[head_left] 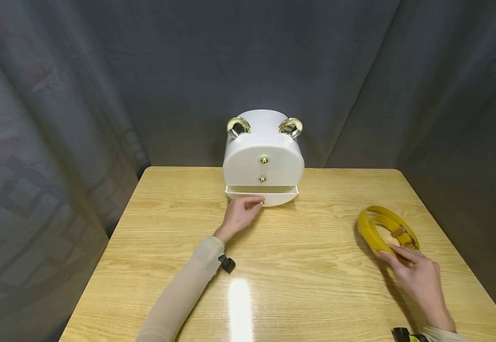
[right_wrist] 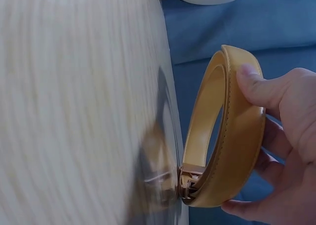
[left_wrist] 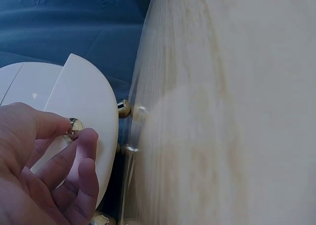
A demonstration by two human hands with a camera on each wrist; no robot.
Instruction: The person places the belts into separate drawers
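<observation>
A round white drawer box (head_left: 263,161) with gold ring ears stands at the back of the table. Its bottom drawer (head_left: 280,198) is pulled partway out. My left hand (head_left: 240,216) pinches the small gold knob (left_wrist: 74,129) on that drawer between thumb and finger. Over at the right, a coiled yellow belt (head_left: 388,223) is in my right hand (head_left: 419,278), thumb on one face and fingers on the other. In the right wrist view the belt's buckle (right_wrist: 190,179) shows at the coil's lower end, close to the tabletop.
The wooden table (head_left: 316,294) has rounded back corners and reflects a bright strip of light. Dark grey curtains (head_left: 179,85) hang behind it and along both sides. Two more gold knobs sit above the pulled-out drawer.
</observation>
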